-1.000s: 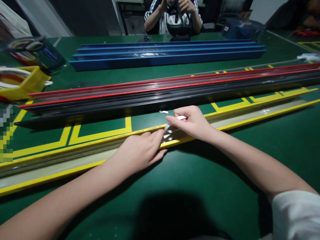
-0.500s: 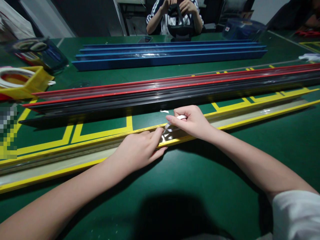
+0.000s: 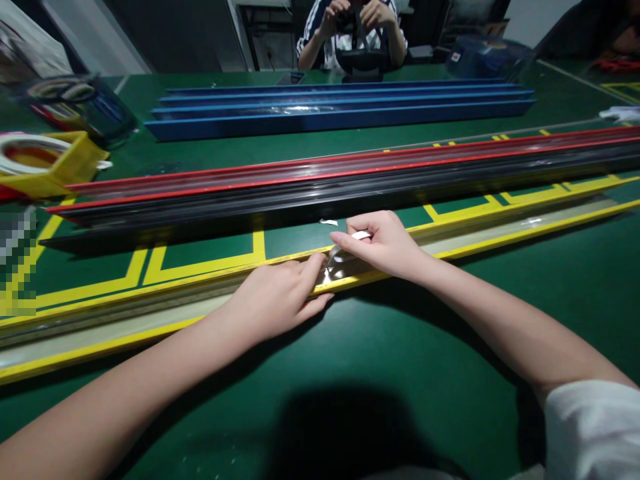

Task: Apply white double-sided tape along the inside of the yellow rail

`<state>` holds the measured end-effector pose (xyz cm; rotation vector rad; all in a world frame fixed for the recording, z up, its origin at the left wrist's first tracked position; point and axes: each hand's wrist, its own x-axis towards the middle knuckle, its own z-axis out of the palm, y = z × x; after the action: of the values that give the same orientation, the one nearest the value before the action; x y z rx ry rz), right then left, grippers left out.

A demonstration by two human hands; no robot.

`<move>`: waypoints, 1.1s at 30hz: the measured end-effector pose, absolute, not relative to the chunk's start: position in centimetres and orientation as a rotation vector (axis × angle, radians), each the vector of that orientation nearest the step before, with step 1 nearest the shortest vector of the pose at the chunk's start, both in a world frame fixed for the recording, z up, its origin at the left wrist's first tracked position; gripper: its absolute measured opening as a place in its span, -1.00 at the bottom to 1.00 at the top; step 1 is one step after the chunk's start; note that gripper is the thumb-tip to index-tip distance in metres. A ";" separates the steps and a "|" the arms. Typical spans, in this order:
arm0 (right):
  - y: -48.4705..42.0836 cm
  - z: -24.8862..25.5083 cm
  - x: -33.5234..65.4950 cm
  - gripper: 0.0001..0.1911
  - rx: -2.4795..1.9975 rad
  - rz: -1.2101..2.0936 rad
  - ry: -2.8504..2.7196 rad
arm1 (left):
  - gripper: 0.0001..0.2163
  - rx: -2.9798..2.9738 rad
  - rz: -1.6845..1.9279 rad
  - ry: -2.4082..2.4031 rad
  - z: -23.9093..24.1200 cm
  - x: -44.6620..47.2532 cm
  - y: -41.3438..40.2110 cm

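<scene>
A long channel strip with yellow edges (image 3: 500, 238) and a pale, shiny inside lies slantwise across the table in front of me. My left hand (image 3: 277, 297) is closed around it near its middle, thumb on the near side and fingertips down in the channel. Just to the right, my right hand (image 3: 385, 243) is closed in a pinch on a thin white strip (image 3: 361, 235), possibly tape. Its lower end runs down into the channel by my left fingertips, where clear shiny film shows. Whether the strip sticks to the channel I cannot tell.
Red channel strips (image 3: 210, 179) and black channel strips (image 3: 300, 205) lie beyond, with blue channel strips (image 3: 340, 119) farther back. At left stand a yellow tray (image 3: 83, 163) with a white tape roll and a clear tub (image 3: 107, 113). A white scrap (image 3: 329, 223) lies nearby. Another person (image 3: 353, 37) sits opposite.
Both my hands keep nearly the same place and hold; the right has shifted very slightly left. Across the table, the other person's hands have moved a little.
</scene>
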<state>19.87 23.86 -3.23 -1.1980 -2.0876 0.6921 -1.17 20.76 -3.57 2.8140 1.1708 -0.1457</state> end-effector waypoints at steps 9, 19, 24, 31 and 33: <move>23.7 -3.2 19.9 -0.48 -1.203 0.711 -2.096 | -0.38 2.688 -0.140 1.094 -3.4 -1.5 21.0; 23.7 -3.3 19.8 -0.51 -1.207 0.752 -2.091 | -0.34 2.603 -0.104 1.034 -3.4 -1.5 21.2; 23.7 -3.3 19.8 -0.52 -1.213 0.739 -2.103 | -0.32 2.595 -0.107 1.033 -3.5 -1.5 21.3; 23.7 -3.3 19.9 -0.51 -1.215 0.731 -2.108 | -0.35 2.590 -0.121 1.017 -3.3 -1.5 21.3; 23.7 -3.3 19.8 -0.51 -1.215 0.735 -2.104 | -0.34 2.593 -0.115 1.013 -3.3 -1.5 21.3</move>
<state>19.82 23.70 -3.30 -1.2147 -2.1043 0.7349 -1.48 21.33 -3.30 2.5928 1.0127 -0.1149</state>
